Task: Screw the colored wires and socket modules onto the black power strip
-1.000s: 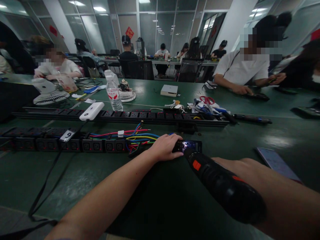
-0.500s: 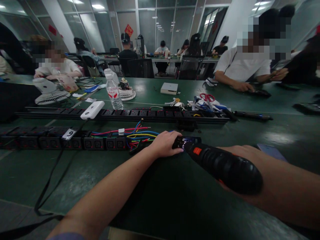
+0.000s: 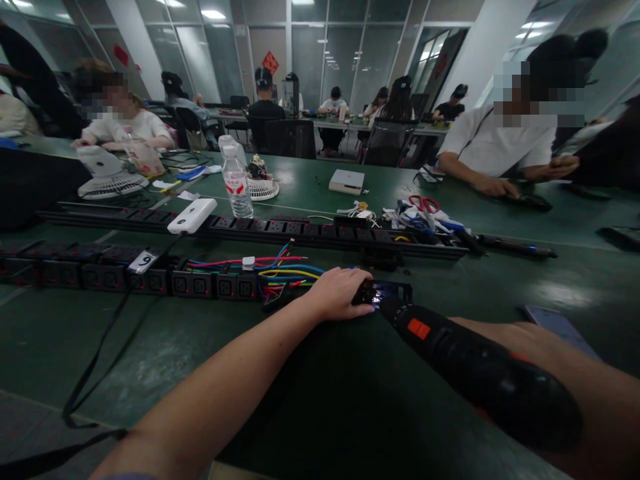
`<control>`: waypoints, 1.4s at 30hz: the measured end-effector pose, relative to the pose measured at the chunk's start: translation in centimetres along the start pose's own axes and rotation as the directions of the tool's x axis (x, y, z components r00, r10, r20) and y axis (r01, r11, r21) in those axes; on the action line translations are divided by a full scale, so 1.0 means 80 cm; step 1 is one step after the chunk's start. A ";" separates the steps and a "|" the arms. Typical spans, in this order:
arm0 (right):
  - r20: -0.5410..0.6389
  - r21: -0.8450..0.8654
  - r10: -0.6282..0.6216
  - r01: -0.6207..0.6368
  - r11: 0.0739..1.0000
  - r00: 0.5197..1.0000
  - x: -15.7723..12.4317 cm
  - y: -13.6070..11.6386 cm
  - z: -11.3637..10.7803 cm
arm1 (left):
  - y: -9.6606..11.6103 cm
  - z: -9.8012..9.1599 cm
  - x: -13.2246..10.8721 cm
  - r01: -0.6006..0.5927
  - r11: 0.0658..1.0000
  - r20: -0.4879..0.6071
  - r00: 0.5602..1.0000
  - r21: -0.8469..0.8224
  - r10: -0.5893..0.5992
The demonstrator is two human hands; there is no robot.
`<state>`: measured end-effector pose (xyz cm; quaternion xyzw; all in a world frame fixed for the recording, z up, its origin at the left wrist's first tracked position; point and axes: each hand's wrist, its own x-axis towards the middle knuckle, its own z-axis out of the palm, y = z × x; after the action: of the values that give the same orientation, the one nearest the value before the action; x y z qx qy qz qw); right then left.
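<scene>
My left hand [image 3: 343, 293] is closed around a small black component [image 3: 403, 291] at the right end of the loose wires, pressing it on the table. In my right hand [image 3: 525, 337] is a black electric screwdriver [image 3: 465, 353] with an orange switch. Its tip meets the component close to my left fingertips, where a bright light shines. Most of my right fingers are hidden behind the tool. Red, blue and yellow wires [image 3: 285, 270] run from a black power strip [image 3: 187, 283] toward my left hand.
Behind lies a second power strip [image 3: 305, 232] with a white power bank [image 3: 193, 216] on it. A water bottle [image 3: 237, 187], red-handled scissors [image 3: 424, 204], a pen-shaped tool [image 3: 517, 246] and a phone [image 3: 560, 330] lie around. A co-worker [image 3: 500, 147] sits across the table.
The screwdriver and my right hand have swung lower and to the right at the handle end, while the tip stays at the component. My left hand keeps its hold. The whole view has shifted slightly.
</scene>
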<state>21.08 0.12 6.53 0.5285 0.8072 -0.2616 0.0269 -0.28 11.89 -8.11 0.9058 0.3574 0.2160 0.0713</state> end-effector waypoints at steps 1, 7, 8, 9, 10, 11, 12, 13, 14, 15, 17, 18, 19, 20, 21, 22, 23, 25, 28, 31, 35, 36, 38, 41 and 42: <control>-0.014 0.005 0.027 -0.027 1.000 1.000 -0.001 -0.001 -0.004 | -0.001 0.000 0.001 0.005 1.000 0.001 1.000 -0.002 -0.005; -0.199 -0.050 0.280 -0.295 0.954 0.939 0.008 0.017 -0.034 | -0.003 0.000 0.002 0.016 0.999 0.012 1.000 -0.028 -0.016; -0.136 -0.058 0.296 -0.305 0.950 0.946 0.012 0.023 -0.040 | -0.003 0.000 0.002 0.014 0.999 0.015 1.000 -0.033 -0.013; -0.079 -0.069 0.302 -0.307 0.949 0.950 0.017 0.027 -0.047 | -0.003 -0.001 0.002 0.011 0.999 0.019 1.000 -0.035 -0.010; -0.037 -0.083 0.299 -0.301 0.950 0.954 0.021 0.028 -0.052 | -0.003 -0.001 0.002 0.006 0.999 0.022 1.000 -0.037 -0.005; -0.012 -0.098 0.289 -0.288 0.952 0.957 0.025 0.028 -0.057 | -0.003 -0.001 0.003 0.002 0.999 0.024 1.000 -0.038 -0.001; -0.005 -0.105 0.276 -0.275 0.956 0.961 0.028 0.024 -0.062 | -0.003 -0.002 0.003 -0.002 0.999 0.024 1.000 -0.038 0.002; -0.009 -0.100 0.266 -0.265 0.959 0.964 0.029 0.018 -0.065 | -0.003 -0.002 0.003 -0.005 0.999 0.023 1.000 -0.038 0.006; -0.011 -0.087 0.258 -0.258 0.962 0.966 0.029 0.010 -0.067 | -0.004 -0.002 0.003 -0.009 0.999 0.022 1.000 -0.037 0.010; -0.009 -0.071 0.257 -0.257 0.964 0.966 0.029 0.001 -0.069 | -0.004 -0.002 0.003 -0.013 0.999 0.021 1.000 -0.036 0.014; -0.006 -0.054 0.265 -0.265 0.963 0.964 0.027 -0.017 -0.072 | -0.004 -0.002 0.003 -0.021 0.999 0.017 1.000 -0.032 0.022; 0.006 -0.047 0.258 -0.258 0.965 0.966 0.027 -0.024 -0.072 | -0.004 -0.002 0.003 -0.026 0.999 0.016 1.000 -0.032 0.027; 0.019 -0.039 0.239 -0.238 0.970 0.971 0.028 -0.030 -0.073 | -0.004 -0.002 0.004 -0.030 0.999 0.013 0.999 -0.033 0.031; 0.030 -0.028 0.223 -0.222 0.975 0.974 0.029 -0.034 -0.074 | -0.004 -0.002 0.004 -0.034 0.999 0.008 0.999 -0.036 0.034; 0.035 -0.017 0.209 -0.209 0.978 0.977 0.031 -0.036 -0.075 | -0.005 -0.002 0.004 -0.037 0.999 0.005 0.999 -0.039 0.038; 0.041 -0.010 0.199 -0.199 0.980 0.979 0.033 -0.038 -0.076 | -0.005 -0.002 0.004 -0.040 0.998 0.002 0.999 -0.041 0.040; 0.048 -0.012 0.192 -0.192 0.981 0.980 0.035 -0.040 -0.076 | -0.006 -0.001 0.004 -0.042 0.998 0.001 0.999 -0.042 0.042; 0.061 -0.035 0.145 -0.143 0.989 0.988 0.039 -0.042 -0.076 | -0.006 -0.001 0.004 -0.043 0.998 0.000 0.999 -0.039 0.043; 0.088 -0.111 0.044 -0.034 0.993 0.995 0.046 -0.046 -0.075 | -0.006 0.001 0.005 -0.038 0.999 -0.001 0.999 -0.026 0.038; 0.128 -0.205 0.135 -0.107 0.973 0.983 0.049 -0.054 -0.074 | -0.005 0.002 0.005 -0.028 1.000 0.003 1.000 -0.013 0.028; 0.086 -0.248 0.138 -0.113 0.962 0.987 0.047 -0.058 -0.074 | -0.004 0.003 0.004 -0.036 0.999 -0.014 0.999 -0.009 0.036; 0.062 -0.241 0.096 -0.078 0.967 0.993 0.046 -0.056 -0.073 | -0.005 0.004 0.003 -0.037 0.999 -0.017 0.999 -0.009 0.037; 0.021 -0.220 0.020 -0.015 0.975 1.000 0.043 -0.049 -0.070 | -0.005 0.004 0.003 -0.040 0.999 -0.015 0.999 -0.011 0.040; -0.001 -0.227 -0.025 0.024 0.974 1.000 0.038 -0.035 -0.061 | -0.005 0.004 0.002 -0.043 0.999 -0.016 0.999 -0.019 0.043; 0.000 -0.243 -0.016 0.015 0.970 1.000 0.037 -0.030 -0.058 | -0.005 0.003 0.002 -0.043 0.999 -0.018 0.999 -0.022 0.043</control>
<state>18.78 3.96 10.50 0.5153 0.8372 -0.1606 0.0886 -0.29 12.31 -8.41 0.9105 0.3359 0.2295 0.0734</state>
